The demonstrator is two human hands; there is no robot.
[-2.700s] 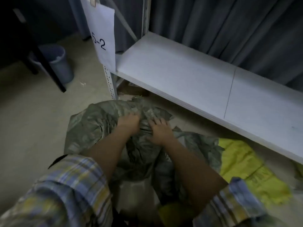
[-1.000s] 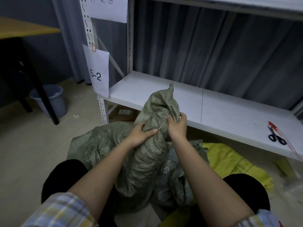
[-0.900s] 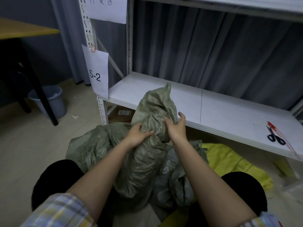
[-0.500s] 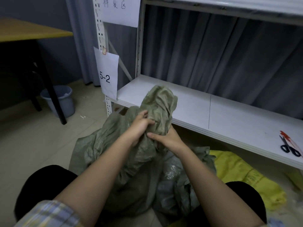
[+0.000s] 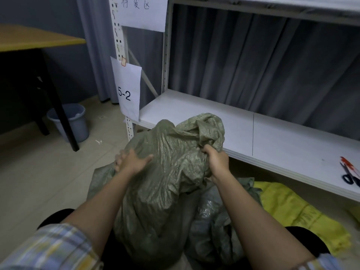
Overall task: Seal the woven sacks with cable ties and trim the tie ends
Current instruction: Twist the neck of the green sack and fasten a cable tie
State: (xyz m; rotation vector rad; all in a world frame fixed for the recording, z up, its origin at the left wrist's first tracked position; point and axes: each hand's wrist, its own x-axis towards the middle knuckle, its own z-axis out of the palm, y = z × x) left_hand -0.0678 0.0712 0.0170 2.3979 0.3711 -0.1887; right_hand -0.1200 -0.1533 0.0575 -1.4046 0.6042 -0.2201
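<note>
Head view shows us crouched before a white shelf point(image 5: 194, 114), our olive woven sack point(image 5: 165, 172) standing between our knees. Our right hand point(image 5: 216, 162) clutches a bunch of the sack's gathered mouth, fingers curled tight into the fabric. Our left hand point(image 5: 130, 161) lies flat on the sack's left shoulder, fingers straight and spread. A yellow sack point(image 5: 296, 211) lies on the floor to our right. Scissors point(image 5: 350, 176) with red cable ties point(image 5: 348, 164) just beside them rest on the shelf's far right end. A grey bucket point(image 5: 70, 121) stands under a table point(image 5: 35, 39).
</note>
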